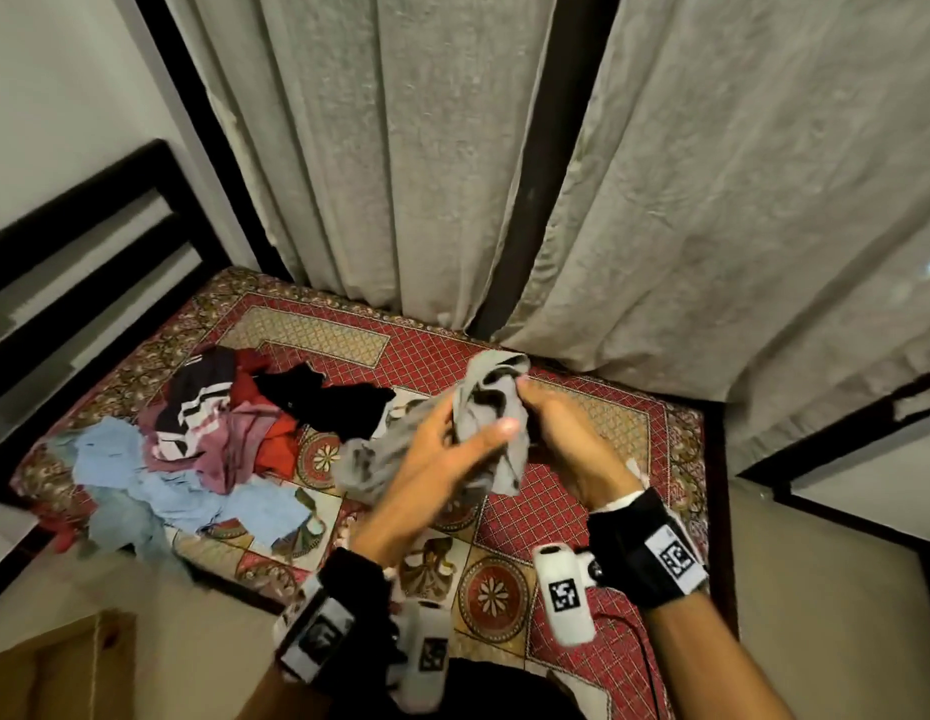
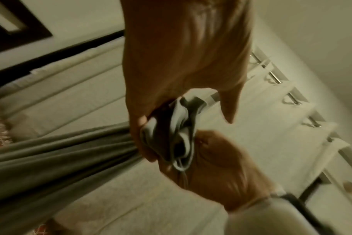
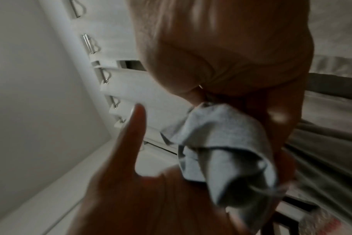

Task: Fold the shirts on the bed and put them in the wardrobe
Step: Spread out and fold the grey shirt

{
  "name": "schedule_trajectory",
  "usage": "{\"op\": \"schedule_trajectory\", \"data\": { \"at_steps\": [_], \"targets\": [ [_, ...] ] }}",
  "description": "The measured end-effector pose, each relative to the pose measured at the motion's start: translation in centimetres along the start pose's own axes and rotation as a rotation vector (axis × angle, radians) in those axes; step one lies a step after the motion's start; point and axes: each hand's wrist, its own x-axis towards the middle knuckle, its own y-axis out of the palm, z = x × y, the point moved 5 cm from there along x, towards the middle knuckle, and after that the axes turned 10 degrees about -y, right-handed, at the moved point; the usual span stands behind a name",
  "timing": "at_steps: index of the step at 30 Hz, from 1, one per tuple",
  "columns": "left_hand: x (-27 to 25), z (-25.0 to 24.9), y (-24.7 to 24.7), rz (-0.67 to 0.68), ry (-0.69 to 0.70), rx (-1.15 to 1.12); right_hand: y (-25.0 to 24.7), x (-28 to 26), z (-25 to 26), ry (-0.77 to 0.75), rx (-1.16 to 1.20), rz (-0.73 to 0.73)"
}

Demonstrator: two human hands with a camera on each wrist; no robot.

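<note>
left hand (image 1: 442, 459): I've got it gripping the grey shirt (image 1: 483, 407), fingers curled round a bunch
right hand (image 1: 561, 433): pinching the same bunch
grey shirt: held up over the bed (image 1: 582, 407), tail trailing down
pile (image 1: 208, 428): other clothes heaped on bed, left side
curtains (image 1: 400, 174): behind bed

We see a grey shirt (image 1: 483, 407) at frame centre, bunched and crumpled, lifted above the bed (image 1: 582, 459) — its tail trailing down to the lower left. At left centre lies a loose heap of shirts (image 1: 208, 433) — black, red, mauve, pale blue, one dark with white stripes — all unfolded.
</note>
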Motion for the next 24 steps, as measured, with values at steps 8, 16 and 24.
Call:
{"op": "schedule_trajectory", "data": {
  "at_steps": [8,16,24],
  "targets": [
    [2.3,1.0,-2.6,-0.404,0.169,0.101,-2.2,2.0,4.0,-0.245,-0.707,0.033],
    [3.7,-0.6,-9.1,-0.449,0.025,-0.791,-12.6,2.4,1.8,-0.161,0.092,-0.327],
    [2.2,-5.3,-10.2,-0.436,0.231,-0.045,-12.6,-0.2,-3.5,0.213,0.262,-0.125]
  ]
}}
